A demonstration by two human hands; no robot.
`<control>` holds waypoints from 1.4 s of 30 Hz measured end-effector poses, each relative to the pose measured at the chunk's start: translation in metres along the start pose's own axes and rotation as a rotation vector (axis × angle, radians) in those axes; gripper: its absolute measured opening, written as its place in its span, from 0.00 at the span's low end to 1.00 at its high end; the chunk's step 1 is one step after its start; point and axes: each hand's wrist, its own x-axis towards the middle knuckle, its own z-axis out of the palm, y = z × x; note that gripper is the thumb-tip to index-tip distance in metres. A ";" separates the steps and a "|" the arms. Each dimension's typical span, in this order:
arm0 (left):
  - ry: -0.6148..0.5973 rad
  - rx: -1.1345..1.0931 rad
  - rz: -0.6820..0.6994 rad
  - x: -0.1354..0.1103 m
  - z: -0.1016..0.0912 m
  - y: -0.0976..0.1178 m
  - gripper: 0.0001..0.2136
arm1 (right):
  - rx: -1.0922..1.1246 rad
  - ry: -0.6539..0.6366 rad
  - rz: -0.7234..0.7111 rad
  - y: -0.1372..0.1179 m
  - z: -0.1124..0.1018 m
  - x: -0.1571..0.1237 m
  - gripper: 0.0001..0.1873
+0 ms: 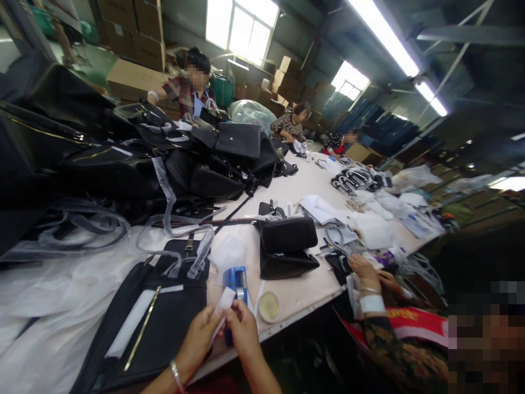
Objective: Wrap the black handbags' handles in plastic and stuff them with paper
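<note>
Between my left hand and my right hand is a small white strip, pinched by the fingers of both. It looks like paper or thin foam; I cannot tell which. Just beyond it stands a blue tape dispenser near the table edge. Left of my hands lies a black bag with a gold zipper and a white wrap strip along it. Clear plastic wrapping covers its straps. A small round tub with pale yellowish contents sits to the right.
Black bags are heaped at the left and back. A smaller black bag stands mid-table. At right, a co-worker's hands handle something dark. White paper and plastic are strewn farther along the table. Other people sit beyond.
</note>
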 end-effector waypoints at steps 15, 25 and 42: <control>-0.024 0.000 -0.182 -0.012 -0.004 0.020 0.18 | -0.079 -0.057 0.017 0.007 -0.008 0.013 0.11; 0.032 0.019 -0.198 -0.014 0.001 0.028 0.19 | -0.257 0.105 0.092 0.063 -0.075 -0.022 0.15; 0.026 0.008 -0.200 -0.017 0.002 0.027 0.20 | -0.065 0.156 0.149 0.060 -0.045 -0.048 0.18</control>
